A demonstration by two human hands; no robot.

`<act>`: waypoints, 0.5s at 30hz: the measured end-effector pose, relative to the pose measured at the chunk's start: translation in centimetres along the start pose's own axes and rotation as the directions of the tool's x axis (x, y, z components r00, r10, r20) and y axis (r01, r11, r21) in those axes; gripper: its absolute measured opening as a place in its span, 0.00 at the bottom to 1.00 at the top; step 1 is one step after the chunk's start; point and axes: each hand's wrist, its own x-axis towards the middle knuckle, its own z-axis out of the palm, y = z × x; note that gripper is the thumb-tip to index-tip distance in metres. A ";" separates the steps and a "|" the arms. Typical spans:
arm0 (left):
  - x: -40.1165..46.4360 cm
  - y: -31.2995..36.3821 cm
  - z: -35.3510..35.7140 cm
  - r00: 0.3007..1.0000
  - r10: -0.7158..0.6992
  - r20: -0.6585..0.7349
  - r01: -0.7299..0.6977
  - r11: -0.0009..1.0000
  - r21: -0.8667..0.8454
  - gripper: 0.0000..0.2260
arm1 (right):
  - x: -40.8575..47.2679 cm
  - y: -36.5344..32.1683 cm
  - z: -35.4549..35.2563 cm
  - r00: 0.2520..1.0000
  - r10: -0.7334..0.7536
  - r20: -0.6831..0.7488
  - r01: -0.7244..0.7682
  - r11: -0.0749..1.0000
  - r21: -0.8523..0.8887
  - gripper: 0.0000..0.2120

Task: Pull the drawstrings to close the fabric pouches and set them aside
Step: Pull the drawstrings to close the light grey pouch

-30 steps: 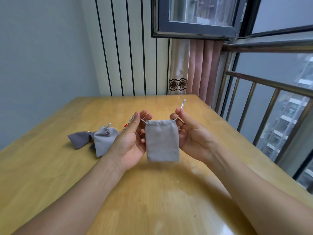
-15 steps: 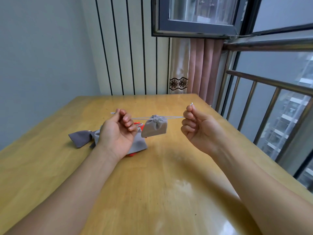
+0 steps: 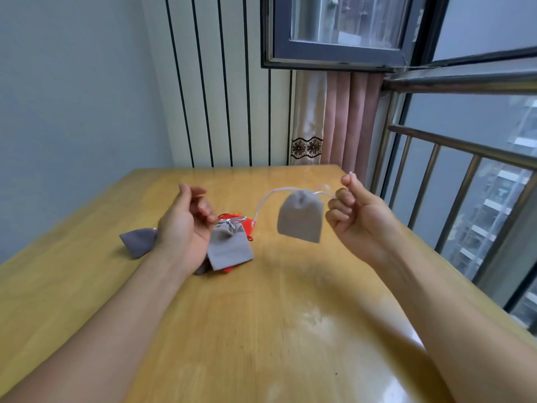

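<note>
A small grey fabric pouch point(image 3: 300, 217) hangs in the air above the table, its mouth cinched shut. My right hand point(image 3: 357, 216) pinches its white drawstring point(image 3: 322, 194) just right of the pouch. The other end of the cord point(image 3: 263, 203) dangles free to the left. My left hand point(image 3: 186, 225) is open, fingers apart, holding nothing. Below it on the table lie a closed grey pouch point(image 3: 229, 247) on top of a red pouch point(image 3: 232, 218), and a darker grey pouch point(image 3: 139, 241) further left.
The wooden table point(image 3: 261, 330) stretches toward me, glossy at the near right. A metal railing point(image 3: 453, 181) and window run along its right edge. A striped wall and a pink curtain point(image 3: 345, 120) stand behind the far edge.
My left hand has let go of the drawstring and opened. The pouch, pulled taut between both hands before, now swings from my right hand alone, further right.
</note>
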 end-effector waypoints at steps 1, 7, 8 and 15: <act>-0.2 -0.3 0.2 0.999 0.011 0.046 -0.014 0.997 0.070 0.15 | 0.0 0.0 0.4 0.999 0.017 0.052 -0.016 1.000 -0.006 0.11; -3.0 -4.1 1.5 0.866 -0.002 0.500 -0.419 0.546 0.726 0.22 | -0.7 2.3 1.6 0.971 0.154 0.180 -0.154 0.988 -0.013 0.09; -3.2 -4.7 1.2 0.840 -0.026 0.541 -0.477 0.440 0.761 0.24 | -0.6 2.3 1.4 0.969 0.170 0.179 -0.173 0.985 0.002 0.09; -3.1 -6.9 0.0 0.811 -0.202 0.549 -0.416 0.461 0.784 0.26 | -0.6 1.7 0.7 0.959 0.241 0.146 -0.226 0.968 -0.113 0.09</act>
